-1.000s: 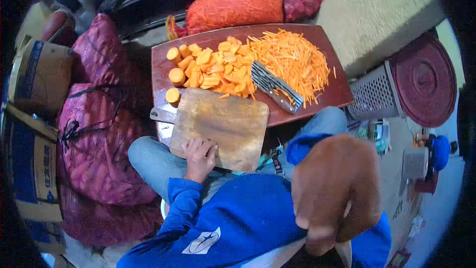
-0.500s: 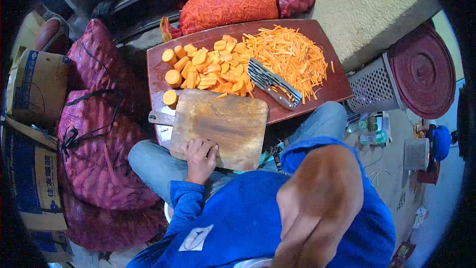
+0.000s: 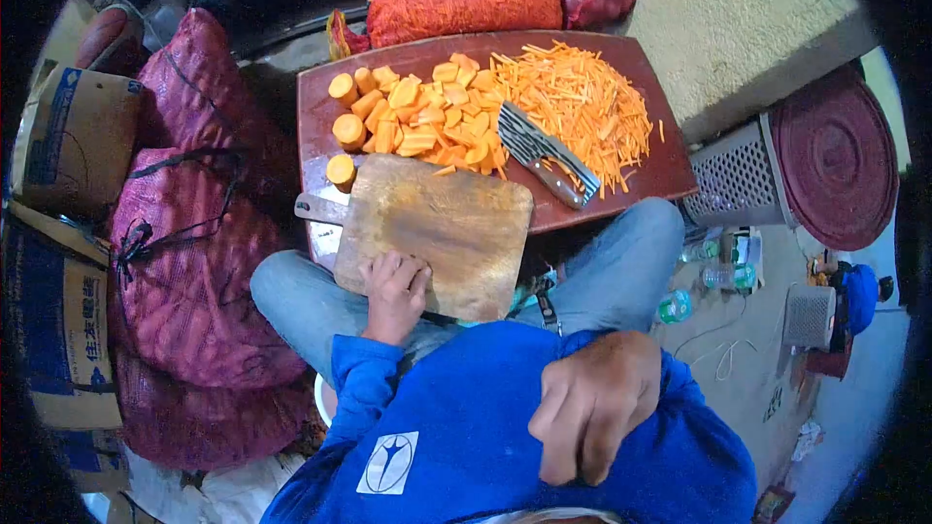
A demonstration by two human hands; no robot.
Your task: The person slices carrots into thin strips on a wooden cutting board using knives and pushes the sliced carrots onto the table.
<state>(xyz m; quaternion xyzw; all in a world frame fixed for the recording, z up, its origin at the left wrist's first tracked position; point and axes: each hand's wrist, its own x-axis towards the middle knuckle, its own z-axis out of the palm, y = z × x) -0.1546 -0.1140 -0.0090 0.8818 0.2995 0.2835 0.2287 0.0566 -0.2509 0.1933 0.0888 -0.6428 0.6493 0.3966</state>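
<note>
A worn wooden cutting board (image 3: 437,233) with a handle tilts from the low table's front edge over my lap. My left hand (image 3: 395,293) grips its near left edge, fingers bent over the top face. In front of my chest, my right hand (image 3: 597,408) is raised with the fingers curled closed, and nothing shows in it. Beyond the board lie thick carrot slices (image 3: 427,116), with several carrot chunks (image 3: 349,131) to their left. A heap of carrot sticks (image 3: 578,102) sits at the right. A knife with a patterned blade (image 3: 534,141) rests against that heap.
The red-brown table (image 3: 646,175) stands before my knees. Behind it lies a mesh bag of shredded carrot (image 3: 466,5). Large purple mesh sacks (image 3: 199,272) and cardboard boxes (image 3: 78,146) crowd the left. At right are a lidded basket (image 3: 743,175) and plastic bottles (image 3: 728,277).
My right hand has dropped away from close to the camera to in front of my chest. My left hand stays on the cutting board. The camera view has shifted slightly.
</note>
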